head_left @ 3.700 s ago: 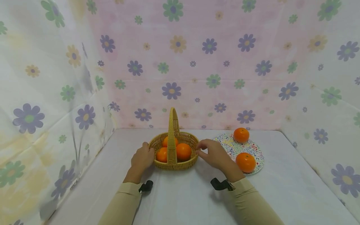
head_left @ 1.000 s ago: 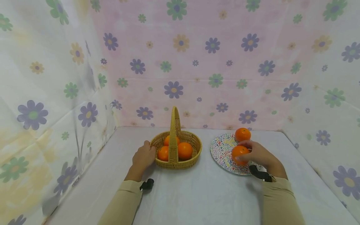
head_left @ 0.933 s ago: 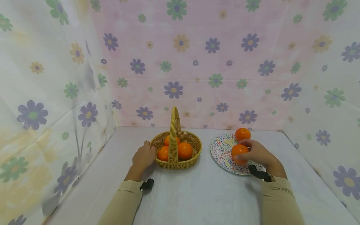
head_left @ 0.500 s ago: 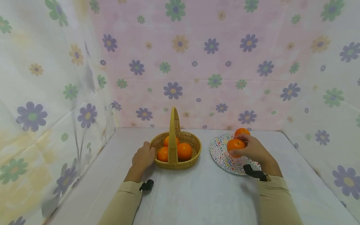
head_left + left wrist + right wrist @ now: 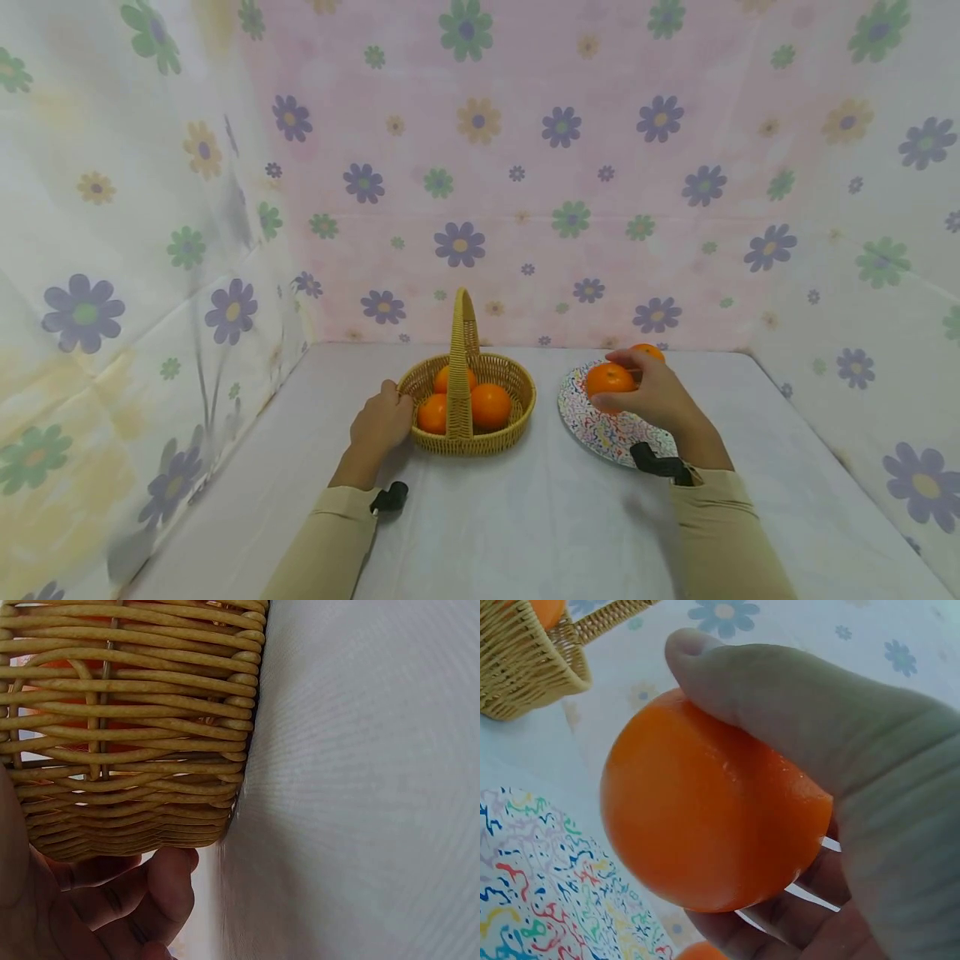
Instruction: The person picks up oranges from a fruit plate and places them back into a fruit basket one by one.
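Note:
My left hand (image 5: 381,419) grips the left end of a yellow wicker basket (image 5: 459,444); in the left wrist view, curled fingers (image 5: 166,889) sit against its woven wall. Inside the basket lie 3 mandarins, one of them (image 5: 491,407) right of the handle. With thumb and fingers around it, my right hand (image 5: 651,398) holds a mandarin (image 5: 609,380) above a round plate (image 5: 611,433) with a multicoloured squiggle pattern. In the right wrist view the held mandarin (image 5: 712,810) is off the plate. Another mandarin (image 5: 649,351) shows behind the right hand, mostly hidden.
A white cloth (image 5: 480,533) covers the table. Flower-patterned curtains (image 5: 517,125) enclose it at the back and both sides. The basket's tall handle (image 5: 460,358) stands upright across its middle.
My right hand went from the basket's right end to the plate, took hold of the front mandarin, lifted it and moved it left. My left hand stayed at the basket.

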Action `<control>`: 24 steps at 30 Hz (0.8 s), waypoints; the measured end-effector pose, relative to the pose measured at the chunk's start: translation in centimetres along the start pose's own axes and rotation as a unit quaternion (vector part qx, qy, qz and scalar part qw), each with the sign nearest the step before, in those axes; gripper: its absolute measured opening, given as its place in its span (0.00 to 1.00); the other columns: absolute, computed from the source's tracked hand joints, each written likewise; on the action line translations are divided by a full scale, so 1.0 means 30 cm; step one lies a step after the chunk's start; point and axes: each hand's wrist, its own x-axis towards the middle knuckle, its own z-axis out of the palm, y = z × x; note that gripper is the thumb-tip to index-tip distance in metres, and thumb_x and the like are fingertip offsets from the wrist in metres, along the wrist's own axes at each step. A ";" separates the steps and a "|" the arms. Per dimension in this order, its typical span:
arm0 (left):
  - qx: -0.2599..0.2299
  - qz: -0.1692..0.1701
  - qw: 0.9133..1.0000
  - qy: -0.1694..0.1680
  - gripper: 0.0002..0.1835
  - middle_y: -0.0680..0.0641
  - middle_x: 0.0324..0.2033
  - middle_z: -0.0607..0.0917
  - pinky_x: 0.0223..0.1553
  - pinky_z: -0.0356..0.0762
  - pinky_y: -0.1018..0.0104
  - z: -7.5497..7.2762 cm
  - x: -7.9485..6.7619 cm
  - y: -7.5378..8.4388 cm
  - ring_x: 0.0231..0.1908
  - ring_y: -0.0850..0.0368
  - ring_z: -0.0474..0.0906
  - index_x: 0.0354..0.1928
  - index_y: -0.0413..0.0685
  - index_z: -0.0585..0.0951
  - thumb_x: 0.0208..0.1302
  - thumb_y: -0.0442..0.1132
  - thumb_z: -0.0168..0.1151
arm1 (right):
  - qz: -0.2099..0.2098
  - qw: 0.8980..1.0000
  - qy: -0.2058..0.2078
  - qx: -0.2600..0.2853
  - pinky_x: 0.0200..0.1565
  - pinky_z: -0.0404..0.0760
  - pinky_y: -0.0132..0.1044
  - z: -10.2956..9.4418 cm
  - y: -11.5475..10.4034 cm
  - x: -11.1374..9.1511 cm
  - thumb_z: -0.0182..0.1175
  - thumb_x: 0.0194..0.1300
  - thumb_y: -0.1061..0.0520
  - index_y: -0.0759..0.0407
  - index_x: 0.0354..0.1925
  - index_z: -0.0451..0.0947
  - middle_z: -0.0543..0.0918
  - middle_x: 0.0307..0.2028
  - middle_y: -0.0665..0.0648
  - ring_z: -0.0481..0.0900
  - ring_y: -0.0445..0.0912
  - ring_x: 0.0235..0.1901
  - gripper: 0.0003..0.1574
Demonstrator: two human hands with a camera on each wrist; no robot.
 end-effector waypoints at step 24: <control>-0.177 0.004 0.978 0.108 0.18 0.42 0.49 0.88 0.42 0.86 0.58 -0.031 0.013 -0.010 0.48 0.45 0.85 0.54 0.46 0.84 0.62 0.42 0.66 | -0.026 0.999 0.020 0.023 0.56 0.83 0.53 0.169 -0.125 0.027 0.81 0.47 0.35 0.47 0.66 0.73 0.80 0.60 0.53 0.80 0.54 0.57 0.52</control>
